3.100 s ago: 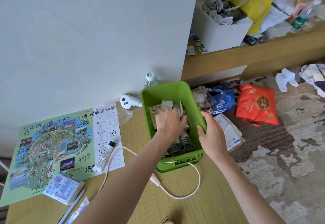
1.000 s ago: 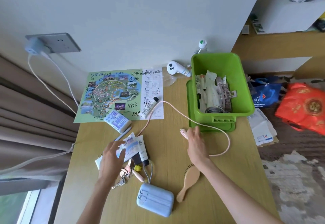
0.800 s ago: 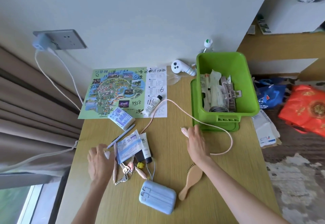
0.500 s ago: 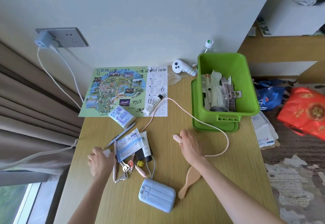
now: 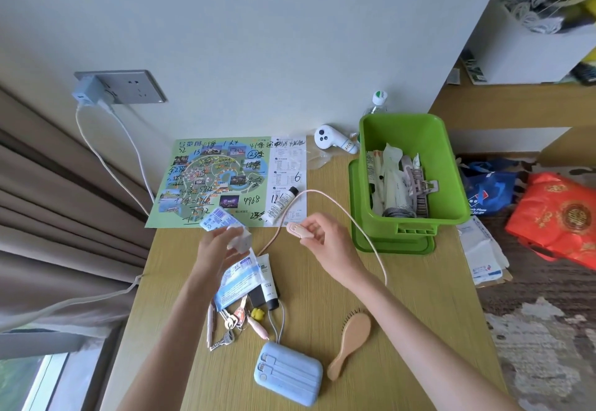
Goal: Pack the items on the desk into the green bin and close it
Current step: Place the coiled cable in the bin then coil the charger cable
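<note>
The green bin point(image 5: 448, 165) stands on its lid point(image 5: 390, 244) at the desk's right, holding packets, a hair clip and a grey cable. My left hand point(image 5: 216, 249) holds a small white charger plug point(image 5: 239, 239) above the desk. My right hand point(image 5: 325, 239) pinches the plug end of a pink cable point(image 5: 361, 230), which loops past the bin's front. On the desk lie a white tube point(image 5: 280, 207), a blue tissue pack point(image 5: 215, 217), sachets point(image 5: 237, 281), keys point(image 5: 230, 320), a blue power bank point(image 5: 288, 373) and a wooden hairbrush point(image 5: 351, 344).
A park map point(image 5: 222, 181) lies flat against the wall, with a white controller point(image 5: 333, 139) and a water bottle point(image 5: 378, 102) behind the bin. A wall socket point(image 5: 119, 87) with a charger and white cables is at the left. Bags litter the floor at the right.
My left hand picked up the white charger plug from the desk's left side and raised it. My right hand took hold of the pink cable's end and lifted it toward the left hand.
</note>
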